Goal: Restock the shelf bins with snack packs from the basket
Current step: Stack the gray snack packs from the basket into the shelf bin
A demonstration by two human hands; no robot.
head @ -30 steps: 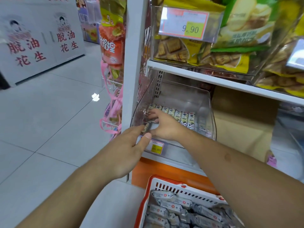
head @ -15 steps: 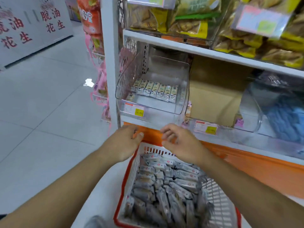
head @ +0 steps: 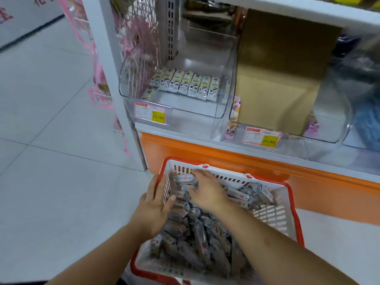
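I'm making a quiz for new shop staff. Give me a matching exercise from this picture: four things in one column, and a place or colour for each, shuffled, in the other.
Things
1. red-and-white plastic basket
2. clear plastic shelf bin
3. brown cardboard box
4. yellow price tag

Places or colours
A. on the front of the clear bin
B. on the floor below the shelf
C. holds one row of small packs
D. right of the clear bin

Pairs: 1-B, 2-C, 3-D, 4-A
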